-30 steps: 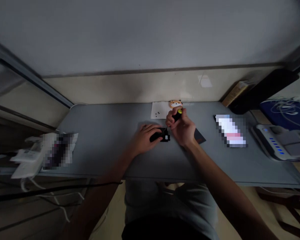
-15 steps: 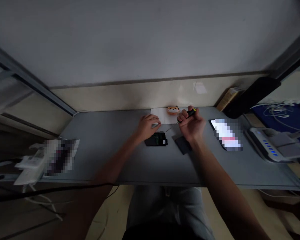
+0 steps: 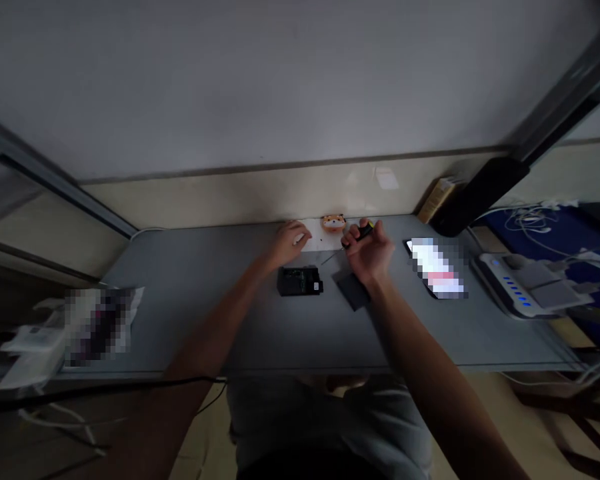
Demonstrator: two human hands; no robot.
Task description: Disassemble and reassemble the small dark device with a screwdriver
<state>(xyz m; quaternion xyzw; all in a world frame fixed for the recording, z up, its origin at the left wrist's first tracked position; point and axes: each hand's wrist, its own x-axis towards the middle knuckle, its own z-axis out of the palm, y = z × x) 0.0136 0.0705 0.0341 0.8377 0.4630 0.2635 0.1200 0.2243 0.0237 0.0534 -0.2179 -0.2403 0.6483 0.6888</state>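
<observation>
My left hand (image 3: 289, 244) rests at the left edge of a white sheet of paper (image 3: 311, 244), thumb and fingers curled together. What they pinch, if anything, is too small to tell. Just in front lies an opened black device (image 3: 291, 285), its green circuit board exposed and a small white label at its right end. In my right hand (image 3: 373, 257) is a screwdriver (image 3: 365, 230) with a black and yellow handle; its thin shaft points left and down, above the desk. Below that hand a flat dark panel (image 3: 351, 291) lies on the desk, partly covered by the wrist.
An orange animal-faced object (image 3: 333, 223) sits on the paper, near a tiny dark speck. To the right are a lit phone (image 3: 435, 270), a white power strip (image 3: 510, 287), a yellowish box (image 3: 437, 199) and a black cylinder (image 3: 480, 197). A blurred packet (image 3: 103, 327) lies left.
My left hand has drawn back from the device's top edge toward the paper, uncovering more of the circuit board. The right hand keeps its hold on the screwdriver. The view has shifted slightly right.
</observation>
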